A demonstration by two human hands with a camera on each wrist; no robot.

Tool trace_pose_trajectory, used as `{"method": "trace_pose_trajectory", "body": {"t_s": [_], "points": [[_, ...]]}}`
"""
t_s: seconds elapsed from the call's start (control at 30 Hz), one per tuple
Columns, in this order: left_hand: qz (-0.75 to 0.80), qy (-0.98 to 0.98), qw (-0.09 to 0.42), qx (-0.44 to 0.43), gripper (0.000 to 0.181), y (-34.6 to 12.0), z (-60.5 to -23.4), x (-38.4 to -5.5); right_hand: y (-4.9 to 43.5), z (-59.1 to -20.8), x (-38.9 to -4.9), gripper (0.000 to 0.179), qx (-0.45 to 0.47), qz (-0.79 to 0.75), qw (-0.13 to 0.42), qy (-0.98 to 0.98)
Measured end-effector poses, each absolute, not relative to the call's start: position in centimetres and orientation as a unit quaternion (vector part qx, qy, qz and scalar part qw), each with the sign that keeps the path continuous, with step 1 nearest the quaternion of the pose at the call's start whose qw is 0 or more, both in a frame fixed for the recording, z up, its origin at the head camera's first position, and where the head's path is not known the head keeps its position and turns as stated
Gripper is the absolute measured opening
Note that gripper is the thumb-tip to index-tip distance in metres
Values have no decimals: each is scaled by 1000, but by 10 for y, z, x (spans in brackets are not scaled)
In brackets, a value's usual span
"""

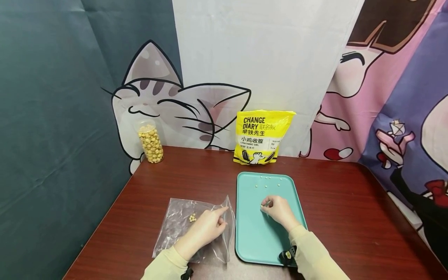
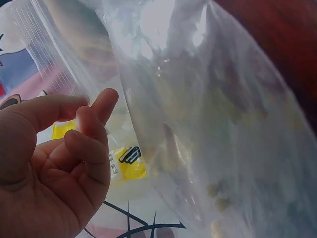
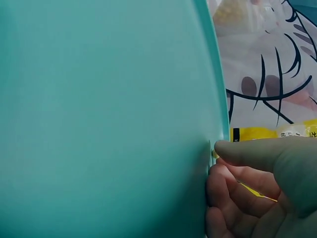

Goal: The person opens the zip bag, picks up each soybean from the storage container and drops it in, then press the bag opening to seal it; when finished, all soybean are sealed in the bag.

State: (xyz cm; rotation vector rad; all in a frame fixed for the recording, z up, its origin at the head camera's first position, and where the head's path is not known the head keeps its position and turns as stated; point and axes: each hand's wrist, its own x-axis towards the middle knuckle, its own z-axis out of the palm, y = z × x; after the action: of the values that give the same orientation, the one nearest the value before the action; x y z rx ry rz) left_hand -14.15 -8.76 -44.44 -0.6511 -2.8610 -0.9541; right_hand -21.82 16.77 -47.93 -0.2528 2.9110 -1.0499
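In the head view, my left hand [image 1: 210, 225] is at the raised mouth of a clear zip bag [image 1: 175, 237], index finger stretched along it. Thumb and fingertips meet at the bag's lip in the left wrist view, seeming to pinch the film; the exact contact is unclear. Several small round yellow pieces [image 1: 192, 217] lie in the bag. Over the middle of a turquoise tray [image 1: 255, 237], my right hand [image 1: 279, 210] pinches one small round yellow piece [image 3: 215, 154] between thumb and fingertips. Several pale pieces [image 1: 266, 186] are spread over the tray's far part.
Behind the tray stands a yellow snack pouch [image 1: 262, 136]. A clear jar [image 1: 151, 144] full of yellow popcorn-like pieces is at the table's back left corner. Printed cloth hangs [image 1: 210, 46] close behind the dark red table [image 1: 350, 217].
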Motion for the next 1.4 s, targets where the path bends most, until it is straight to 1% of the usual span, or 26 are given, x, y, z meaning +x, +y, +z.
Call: {"method": "trace_pose_trajectory", "body": {"t_s": [0.13,0.47,0.77,1.2,1.4], "points": [[-314,-925,19,-213,45,-86,-444,-141,168,-480,-219,5,-83,-330,28,940],[-313,-925,34,-213,45,-86,-445,-142,169,-480,-221,6,-91,-310,25,946],[-313,-925,32,-214,45,-85,-446,-142,168,-478,-215,6,-91,-312,23,946],[-310,-926,27,-211,47,-86,-445,-142,149,-462,-198,8,-138,-312,-25,940],[-306,-927,34,-212,48,-86,-445,-142,136,-458,-190,8,-191,-325,-45,925]]}}
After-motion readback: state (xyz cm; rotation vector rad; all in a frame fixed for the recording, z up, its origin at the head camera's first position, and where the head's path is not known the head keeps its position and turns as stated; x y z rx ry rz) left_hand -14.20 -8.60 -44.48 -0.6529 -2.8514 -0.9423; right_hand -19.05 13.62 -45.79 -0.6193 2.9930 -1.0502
